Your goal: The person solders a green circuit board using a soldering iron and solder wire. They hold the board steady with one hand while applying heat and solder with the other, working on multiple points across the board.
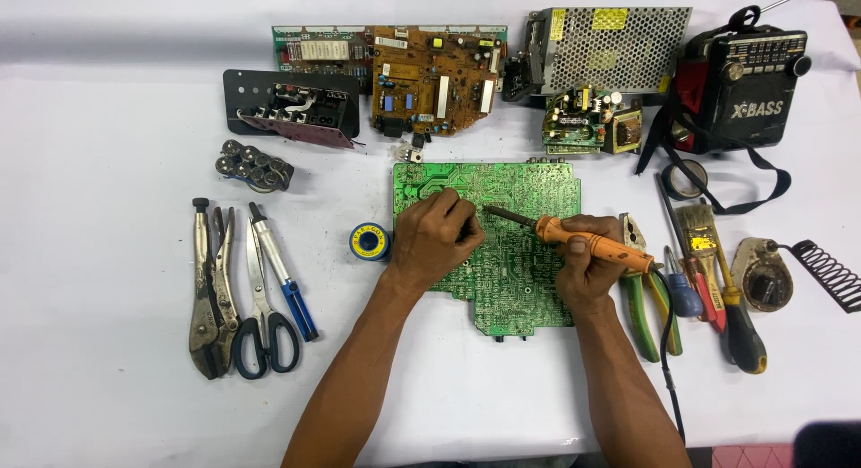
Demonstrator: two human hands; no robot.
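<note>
Head view, looking straight down on a white table. I see my right hand wrapped tight around the orange handle of a soldering iron, tip pointing left and resting on the green circuit board near its middle. The iron's black cord runs down toward the near edge on the right. My left hand is curled on the board's left half, fingertips pinched together just beside the iron tip; if there's solder wire in them it's too thin to make out. The board lies flat at table centre, both hands on it.

Just left of the board: a blue and yellow solder spool. Further left, near side: locking pliers, black-handled scissors, a blue-handled tool. Above those, a cluster of small round metal parts.

Right of the board: green-handled pliers, screwdrivers, a paintbrush, a roll of black tape, an iron stand with coil spring.

Far side: a brown circuit board, a black bracket module, a perforated metal power supply, a small transformer board, a black and red portable radio with strap.
</note>
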